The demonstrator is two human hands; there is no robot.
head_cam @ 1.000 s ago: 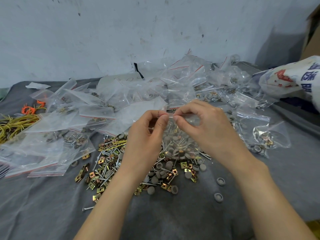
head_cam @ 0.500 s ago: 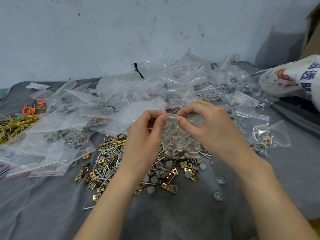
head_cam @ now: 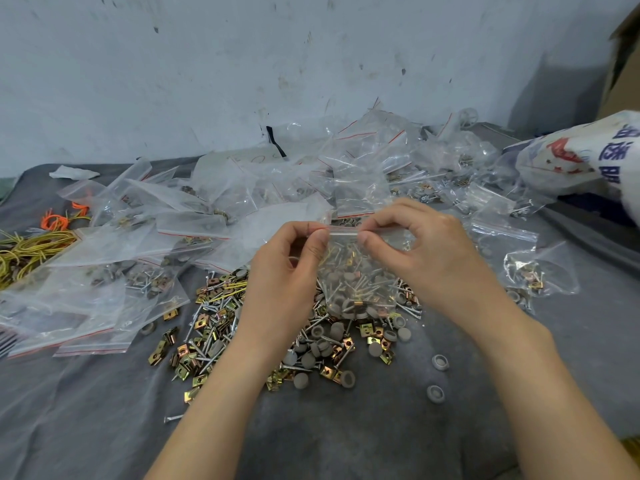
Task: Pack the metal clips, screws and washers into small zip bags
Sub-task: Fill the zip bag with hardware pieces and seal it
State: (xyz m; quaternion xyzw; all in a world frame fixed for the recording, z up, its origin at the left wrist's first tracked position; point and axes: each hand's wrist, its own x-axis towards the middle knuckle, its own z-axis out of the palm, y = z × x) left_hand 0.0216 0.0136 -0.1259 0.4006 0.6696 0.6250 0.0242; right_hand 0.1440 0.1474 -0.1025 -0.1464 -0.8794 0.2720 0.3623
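Note:
A small clear zip bag (head_cam: 356, 271) filled with screws, grey caps and a brass clip hangs above the pile. My left hand (head_cam: 287, 271) pinches the left end of its zip strip between thumb and forefinger. My right hand (head_cam: 426, 247) pinches the strip further right. Below lies the loose pile of brass clips, screws and grey washers (head_cam: 242, 327) on the grey cloth (head_cam: 346, 427).
Filled and empty zip bags (head_cam: 214, 209) are heaped behind and to the left, more at the right (head_cam: 523, 268). Yellow and orange ties (head_cam: 31, 244) lie far left. A printed white sack (head_cam: 588, 154) sits at the right. Two grey caps (head_cam: 438, 375) lie apart near the front.
My two hands have drawn slightly apart along the bag's zip strip, the right fingers sliding to the right. The bag stays held above the pile.

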